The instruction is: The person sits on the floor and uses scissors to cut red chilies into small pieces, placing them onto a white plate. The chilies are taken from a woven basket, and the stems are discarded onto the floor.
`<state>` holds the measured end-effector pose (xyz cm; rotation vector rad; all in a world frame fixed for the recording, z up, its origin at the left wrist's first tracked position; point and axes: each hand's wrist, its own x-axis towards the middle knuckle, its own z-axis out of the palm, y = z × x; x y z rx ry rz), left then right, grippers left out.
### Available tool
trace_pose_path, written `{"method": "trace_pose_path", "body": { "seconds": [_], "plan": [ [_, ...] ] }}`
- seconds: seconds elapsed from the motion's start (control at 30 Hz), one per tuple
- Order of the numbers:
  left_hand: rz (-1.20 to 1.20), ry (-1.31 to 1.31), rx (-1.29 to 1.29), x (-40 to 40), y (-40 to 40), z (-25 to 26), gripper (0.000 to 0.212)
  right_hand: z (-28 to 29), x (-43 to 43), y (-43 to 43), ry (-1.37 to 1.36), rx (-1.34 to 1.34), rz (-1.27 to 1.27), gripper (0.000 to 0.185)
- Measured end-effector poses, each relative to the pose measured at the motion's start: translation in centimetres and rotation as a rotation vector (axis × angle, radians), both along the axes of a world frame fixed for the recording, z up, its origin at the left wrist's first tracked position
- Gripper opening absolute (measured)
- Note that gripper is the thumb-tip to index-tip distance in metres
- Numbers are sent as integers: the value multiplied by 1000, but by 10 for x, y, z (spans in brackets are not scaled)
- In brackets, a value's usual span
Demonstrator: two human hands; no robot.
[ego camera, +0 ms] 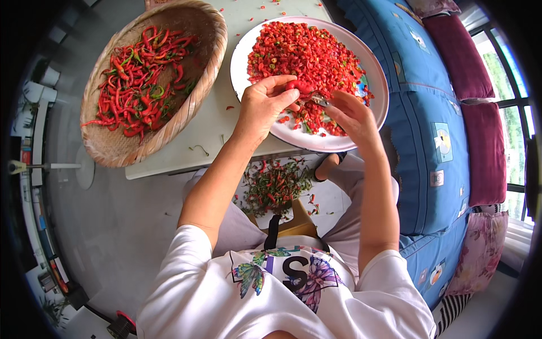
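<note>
My left hand (266, 104) holds red chili peppers (300, 87) between thumb and fingers, over the near part of a round white enamel tray (379, 80). Chopped red chili (296, 51) lies heaped in the tray, with a few green bits among it. Just right of the held peppers, my right hand (351, 112) grips a small metal cutting tool, apparently scissors (320, 101); the fingers hide most of it. Whole red chili peppers (139, 84), some with green stems, lie in a woven basket (216, 55) to the left.
Tray and basket rest on a pale table (194, 142) with scattered chili bits and stems. Beneath its near edge, a pile of green stems and red scraps (275, 186) lies on the floor between the legs. A blue-covered sofa (427, 148) stands on the right.
</note>
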<state>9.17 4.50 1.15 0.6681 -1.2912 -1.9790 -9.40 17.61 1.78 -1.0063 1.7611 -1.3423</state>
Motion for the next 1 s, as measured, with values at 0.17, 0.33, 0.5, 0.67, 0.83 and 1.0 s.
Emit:
{"method": "trace_pose_path", "body": {
  "seconds": [0.17,0.33,0.5,0.67,0.83,1.0],
  "plan": [
    [41,127,71,-17,-21,-14,30,-52,-66,29,1172,300,57,40],
    [65,167,150,-19,-36,-6,27,-43,-57,5,1302,550,171,38],
    [94,174,264,-13,-43,-8,26,-18,-54,-2,1239,642,297,32],
    [214,240,232,-12,-46,-14,25,-26,-51,25,865,104,247,46],
    [240,288,221,-27,-42,4,28,-9,-36,7,300,45,170,70],
    [276,273,79,-48,-36,28,25,3,-43,-27,512,-33,233,98]
  ]
}}
